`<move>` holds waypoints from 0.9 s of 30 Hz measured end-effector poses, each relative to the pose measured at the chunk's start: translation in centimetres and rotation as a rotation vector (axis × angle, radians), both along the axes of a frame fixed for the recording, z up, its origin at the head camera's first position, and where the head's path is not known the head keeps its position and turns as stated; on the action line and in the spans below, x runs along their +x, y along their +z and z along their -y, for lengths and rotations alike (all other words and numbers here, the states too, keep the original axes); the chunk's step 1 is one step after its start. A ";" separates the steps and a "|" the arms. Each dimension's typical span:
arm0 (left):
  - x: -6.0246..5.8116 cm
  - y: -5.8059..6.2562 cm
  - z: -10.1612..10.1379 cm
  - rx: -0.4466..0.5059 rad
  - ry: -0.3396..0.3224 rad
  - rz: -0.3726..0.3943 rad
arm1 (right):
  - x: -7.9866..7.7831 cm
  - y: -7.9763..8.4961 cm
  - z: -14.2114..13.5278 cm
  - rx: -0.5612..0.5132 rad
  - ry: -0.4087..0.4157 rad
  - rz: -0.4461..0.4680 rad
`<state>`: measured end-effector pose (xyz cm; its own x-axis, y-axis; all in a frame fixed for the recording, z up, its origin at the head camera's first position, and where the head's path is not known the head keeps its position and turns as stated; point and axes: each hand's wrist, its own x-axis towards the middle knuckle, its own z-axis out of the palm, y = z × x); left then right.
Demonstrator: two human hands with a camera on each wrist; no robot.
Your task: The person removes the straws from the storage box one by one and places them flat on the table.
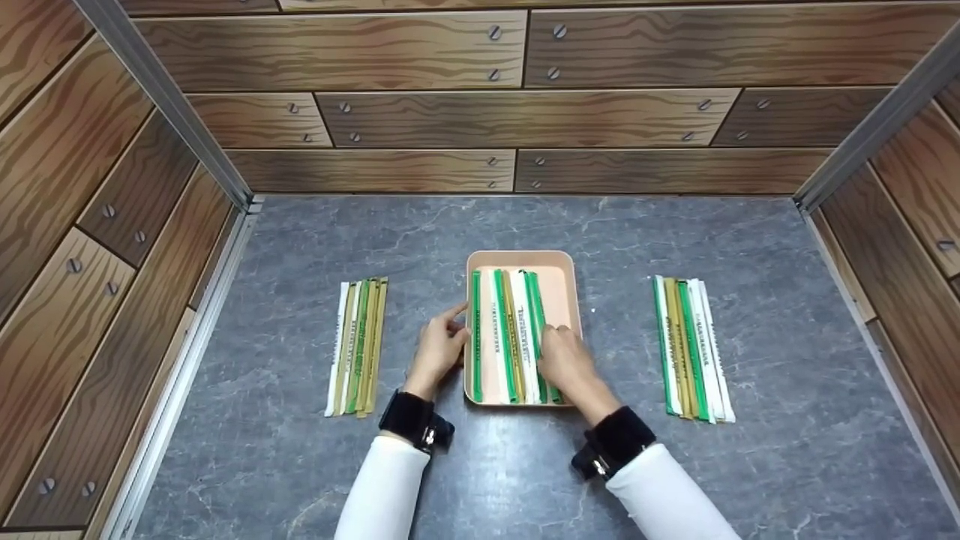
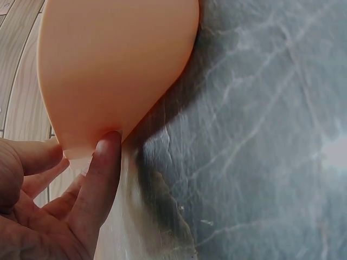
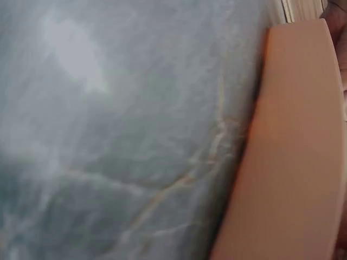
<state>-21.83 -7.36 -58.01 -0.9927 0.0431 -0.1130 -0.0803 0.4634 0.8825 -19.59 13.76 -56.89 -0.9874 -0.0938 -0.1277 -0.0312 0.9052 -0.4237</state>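
A shallow peach tray (image 1: 559, 300) stands in the middle, with several long slim wrapped sticks (image 1: 496, 330) in green, white and gold lying lengthwise in it. One green stick (image 1: 477, 337) lies apart along the left wall. My left hand (image 1: 439, 349) pinches the tray's left edge; in the left wrist view, a finger presses its outer wall (image 2: 124, 70) and the thumb is at the rim. My right hand (image 1: 566, 364) reaches over the right side, fingers curled at the rightmost green stick (image 1: 535, 300). The tray wall (image 3: 293, 146) hides those fingertips in the right wrist view.
To the left of the tray lies a row of white, gold and green wrapped sticks (image 1: 357, 349). A similar row (image 1: 690, 349) lies to the right. Wood-patterned walls (image 1: 420, 120) bound the grey marbled surface (image 1: 300, 465) at the back and sides.
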 end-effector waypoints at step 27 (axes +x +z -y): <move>0.1 0.0 0.0 0.020 0.014 0.007 | 3.0 5.2 -10.4 -0.183 -0.146 -0.088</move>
<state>-21.76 -7.33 -58.04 -0.9924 0.0317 -0.1190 -0.0926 0.4449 0.8908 -16.59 24.20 -51.69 -0.9987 0.0368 -0.0344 0.0499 0.8112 -0.5827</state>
